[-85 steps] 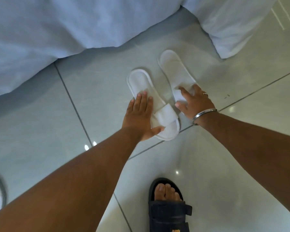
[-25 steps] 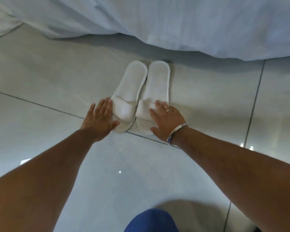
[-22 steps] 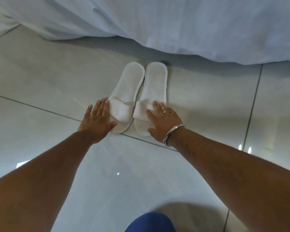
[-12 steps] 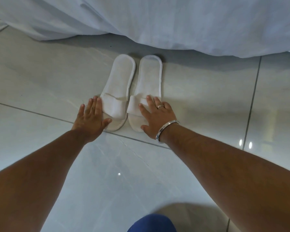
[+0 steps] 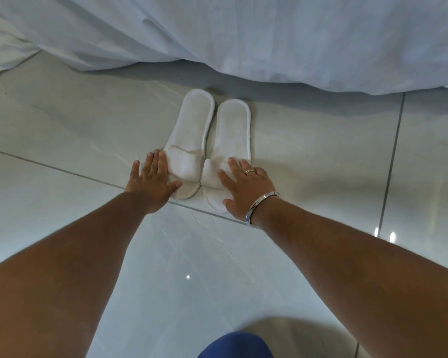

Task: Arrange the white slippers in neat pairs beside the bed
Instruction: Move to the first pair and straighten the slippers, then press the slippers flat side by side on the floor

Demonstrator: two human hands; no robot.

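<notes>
Two white slippers lie side by side on the floor tiles, heels toward the bed, toes toward me. The left slipper [image 5: 190,140] sits slightly farther up than the right slipper [image 5: 233,135], and their inner edges touch. My left hand [image 5: 153,184] lies flat with fingers apart against the outer side of the left slipper's strap. My right hand [image 5: 245,188], with a ring and a metal bangle, rests flat on the strap and toe of the right slipper. Neither hand grips anything.
White bedding [image 5: 243,34] hangs down to the floor across the top, just beyond the slipper heels. Glossy pale floor tiles [image 5: 62,120] with dark grout lines spread all around. My blue-clad knee [image 5: 234,344] shows at the bottom edge.
Over the last seconds the two slippers were brought from an angled, separated lie to side by side near the bed. In the last half second the left one edged slightly farther up.
</notes>
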